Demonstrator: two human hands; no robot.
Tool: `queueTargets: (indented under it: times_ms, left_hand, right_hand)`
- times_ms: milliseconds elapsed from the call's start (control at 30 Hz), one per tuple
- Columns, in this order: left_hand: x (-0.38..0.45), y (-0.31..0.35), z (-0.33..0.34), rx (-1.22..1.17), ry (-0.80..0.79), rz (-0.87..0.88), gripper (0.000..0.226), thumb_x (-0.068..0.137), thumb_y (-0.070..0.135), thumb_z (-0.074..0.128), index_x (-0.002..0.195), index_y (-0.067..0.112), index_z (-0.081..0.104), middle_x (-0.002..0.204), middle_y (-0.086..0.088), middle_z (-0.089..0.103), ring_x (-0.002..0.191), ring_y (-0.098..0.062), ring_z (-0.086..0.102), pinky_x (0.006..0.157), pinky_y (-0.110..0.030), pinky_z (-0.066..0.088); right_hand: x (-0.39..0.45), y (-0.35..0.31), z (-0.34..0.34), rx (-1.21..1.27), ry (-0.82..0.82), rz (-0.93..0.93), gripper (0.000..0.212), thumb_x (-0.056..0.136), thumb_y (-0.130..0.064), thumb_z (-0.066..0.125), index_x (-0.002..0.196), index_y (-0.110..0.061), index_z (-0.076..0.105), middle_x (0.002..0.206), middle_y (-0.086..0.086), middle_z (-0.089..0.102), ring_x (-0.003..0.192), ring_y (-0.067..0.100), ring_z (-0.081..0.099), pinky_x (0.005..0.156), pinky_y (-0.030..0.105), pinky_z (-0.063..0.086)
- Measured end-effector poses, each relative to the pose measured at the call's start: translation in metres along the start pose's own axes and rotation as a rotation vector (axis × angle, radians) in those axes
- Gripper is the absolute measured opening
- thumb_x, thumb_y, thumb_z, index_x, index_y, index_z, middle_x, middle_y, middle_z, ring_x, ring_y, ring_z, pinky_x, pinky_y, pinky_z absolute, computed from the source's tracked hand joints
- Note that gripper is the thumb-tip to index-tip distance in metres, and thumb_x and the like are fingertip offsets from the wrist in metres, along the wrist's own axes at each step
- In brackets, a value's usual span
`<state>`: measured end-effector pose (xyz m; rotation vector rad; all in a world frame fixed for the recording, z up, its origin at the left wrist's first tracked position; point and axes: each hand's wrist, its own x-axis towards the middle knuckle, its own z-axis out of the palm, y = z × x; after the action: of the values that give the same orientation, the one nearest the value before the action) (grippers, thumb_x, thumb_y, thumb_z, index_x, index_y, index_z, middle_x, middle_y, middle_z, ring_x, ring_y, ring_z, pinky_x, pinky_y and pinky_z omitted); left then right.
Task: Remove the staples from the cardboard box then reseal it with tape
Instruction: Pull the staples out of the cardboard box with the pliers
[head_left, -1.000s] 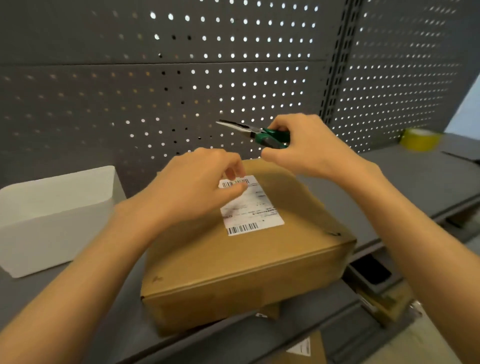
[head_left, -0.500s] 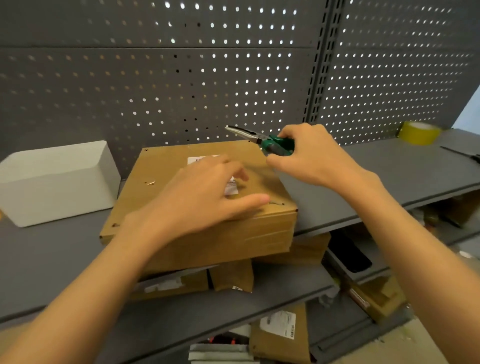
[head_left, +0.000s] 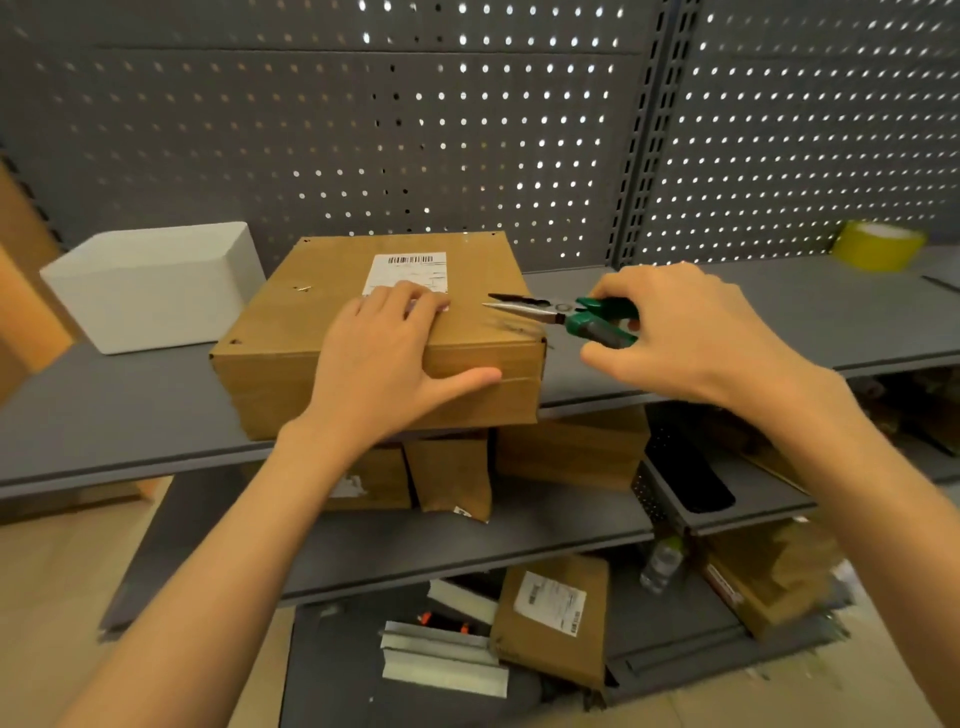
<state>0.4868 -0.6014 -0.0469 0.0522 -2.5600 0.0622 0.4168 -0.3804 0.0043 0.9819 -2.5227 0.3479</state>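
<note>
Dim even light, backlit pegboard (head_left: 415, 130) holes, blurred warped edges

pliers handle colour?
Green, with a dark grip section, on the pliers that the right hand holds; head view.

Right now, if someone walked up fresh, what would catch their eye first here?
The brown cardboard box on the grey shelf, with the left hand pressed flat on its top near the shipping label. Next, the green-handled pliers gripped in the right hand, tips over the box's right edge. A yellow tape roll sits far right on the shelf.
</note>
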Motion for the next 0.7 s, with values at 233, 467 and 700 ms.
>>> queueTargets:
  times_ms: [233,467,700]
  left_hand:
    - [-0.001,0.001,0.002,-0.011,0.023,-0.016,0.089,0.069,0.086,0.029,0.120,0.017,0.056,0.117,-0.005,0.059,0.103,-0.022,0.056,0.080,-0.032,0.044]
    - [0.000,0.002,0.001,-0.019,0.026,-0.027,0.086,0.068,0.083,0.034,0.117,0.017,0.058,0.115,-0.005,0.059,0.101,-0.022,0.056,0.074,-0.027,0.037]
    - [0.001,0.001,0.002,-0.014,0.033,-0.021,0.086,0.068,0.085,0.036,0.114,0.015,0.058,0.114,-0.005,0.060,0.099,-0.022,0.057,0.071,-0.026,0.032]
  right_hand:
    - [-0.013,0.000,-0.008,-0.134,-0.053,0.004,0.034,0.076,-0.043,0.057,0.103,-0.022,0.063,0.090,-0.001,0.064,0.072,0.020,0.043,0.058,0.029,0.028]
    - [-0.010,-0.006,-0.014,-0.120,-0.113,-0.018,0.031,0.076,-0.042,0.058,0.098,-0.020,0.065,0.074,-0.001,0.058,0.067,0.023,0.049,0.058,0.028,0.032]
    - [-0.005,-0.005,-0.013,-0.131,-0.121,-0.037,0.024,0.074,-0.039,0.059,0.085,-0.017,0.062,0.058,-0.005,0.045,0.058,0.023,0.048,0.049,0.024,0.029]
